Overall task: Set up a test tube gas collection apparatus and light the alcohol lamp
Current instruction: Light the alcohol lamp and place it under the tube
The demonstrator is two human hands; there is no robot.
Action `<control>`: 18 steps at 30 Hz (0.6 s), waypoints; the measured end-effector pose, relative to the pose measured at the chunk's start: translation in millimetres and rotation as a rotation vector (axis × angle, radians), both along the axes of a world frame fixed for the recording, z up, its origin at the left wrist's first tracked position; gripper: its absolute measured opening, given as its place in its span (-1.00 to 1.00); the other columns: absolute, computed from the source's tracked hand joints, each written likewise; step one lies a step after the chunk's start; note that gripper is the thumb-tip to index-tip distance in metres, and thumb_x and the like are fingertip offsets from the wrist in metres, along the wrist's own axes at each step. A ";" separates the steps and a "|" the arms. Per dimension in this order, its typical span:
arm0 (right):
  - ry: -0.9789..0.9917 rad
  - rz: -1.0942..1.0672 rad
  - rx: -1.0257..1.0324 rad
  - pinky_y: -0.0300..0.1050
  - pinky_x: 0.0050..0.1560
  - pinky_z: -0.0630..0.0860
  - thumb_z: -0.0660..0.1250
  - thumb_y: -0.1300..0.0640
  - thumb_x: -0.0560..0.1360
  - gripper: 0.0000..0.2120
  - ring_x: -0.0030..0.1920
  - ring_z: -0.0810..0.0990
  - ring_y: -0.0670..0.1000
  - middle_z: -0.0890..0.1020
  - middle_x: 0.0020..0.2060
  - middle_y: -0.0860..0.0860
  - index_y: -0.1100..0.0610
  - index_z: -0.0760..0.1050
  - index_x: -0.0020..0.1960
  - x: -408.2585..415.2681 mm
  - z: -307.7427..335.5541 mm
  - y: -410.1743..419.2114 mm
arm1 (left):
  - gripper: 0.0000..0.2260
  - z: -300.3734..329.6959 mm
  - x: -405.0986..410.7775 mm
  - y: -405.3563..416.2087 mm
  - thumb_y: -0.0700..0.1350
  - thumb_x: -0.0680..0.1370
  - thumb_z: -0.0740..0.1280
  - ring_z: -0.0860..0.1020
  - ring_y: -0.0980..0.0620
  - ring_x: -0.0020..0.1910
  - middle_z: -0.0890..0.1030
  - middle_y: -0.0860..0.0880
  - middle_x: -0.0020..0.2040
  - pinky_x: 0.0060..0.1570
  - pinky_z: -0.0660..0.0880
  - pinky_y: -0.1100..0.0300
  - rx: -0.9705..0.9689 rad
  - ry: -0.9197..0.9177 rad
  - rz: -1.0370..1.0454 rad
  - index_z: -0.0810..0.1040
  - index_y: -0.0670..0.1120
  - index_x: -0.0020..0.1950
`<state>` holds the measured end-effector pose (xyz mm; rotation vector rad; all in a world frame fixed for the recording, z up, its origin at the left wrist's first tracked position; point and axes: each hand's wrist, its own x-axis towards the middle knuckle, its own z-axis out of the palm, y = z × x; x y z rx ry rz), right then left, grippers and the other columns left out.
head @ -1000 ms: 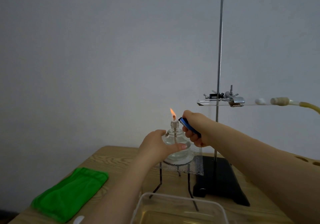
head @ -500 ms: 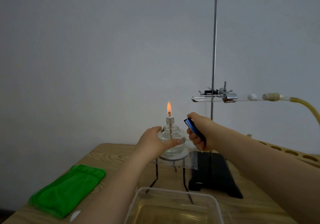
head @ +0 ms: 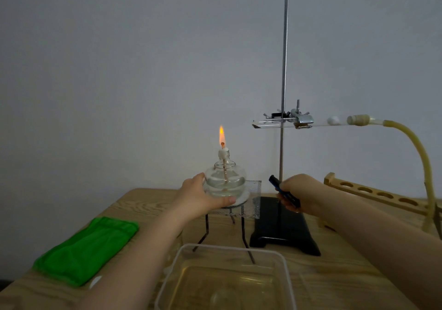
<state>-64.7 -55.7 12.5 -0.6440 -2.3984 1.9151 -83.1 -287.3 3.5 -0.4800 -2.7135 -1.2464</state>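
Note:
A glass alcohol lamp (head: 226,178) burns with an orange flame (head: 222,135) on wire gauze (head: 252,203) atop a black tripod (head: 206,228). My left hand (head: 201,196) holds the lamp's base from the left, thumb behind it and fingers curled under the front. My right hand (head: 299,193) grips a dark blue lighter (head: 284,191) to the right of the lamp, clear of the flame. A test tube (head: 275,124) lies horizontal in the clamp (head: 302,119) of a retort stand (head: 284,70), stoppered and joined to a yellow rubber hose (head: 418,151).
A clear plastic tub (head: 227,281) with water sits at the near edge. A green cloth (head: 88,247) lies at the left. The stand's black base (head: 282,230) is behind the tub. A wooden test tube rack (head: 373,193) stands at the right.
My right hand has drawn the lighter away from the wick, down and to the right. The flame stands upright now. My left hand stays on the lamp.

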 end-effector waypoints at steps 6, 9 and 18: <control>0.057 0.097 0.395 -0.24 -0.37 0.48 0.24 0.27 0.56 -0.79 -0.33 0.49 0.00 0.54 -0.26 0.12 0.28 0.53 0.16 -3.6 -33.1 15.3 | -0.40 2.0 6.6 -4.1 0.15 0.25 0.54 0.44 0.28 -0.01 0.44 0.24 0.02 -0.23 0.30 0.51 -0.034 -0.101 -0.082 0.40 0.10 0.20; 0.095 0.115 0.561 -0.25 -0.26 0.49 0.30 0.22 0.54 -0.76 -0.17 0.56 -0.01 0.57 -0.14 0.05 0.19 0.54 0.19 -9.9 -53.4 20.6 | -0.52 6.4 11.3 -3.4 0.04 0.33 0.52 0.37 0.30 -0.05 0.37 0.33 -0.11 -0.10 0.31 0.47 -0.089 -0.115 -0.127 0.37 0.16 0.16; 0.073 0.209 0.877 -0.33 -0.23 0.47 0.34 0.16 0.51 -0.72 -0.12 0.55 -0.14 0.57 -0.08 -0.09 0.04 0.53 0.22 -22.1 -94.6 28.0 | -0.53 -2.0 3.8 -7.7 0.09 0.21 0.58 0.51 0.21 0.11 0.52 0.33 -0.04 0.04 0.38 0.35 -0.121 -0.120 -0.142 0.43 0.29 -0.01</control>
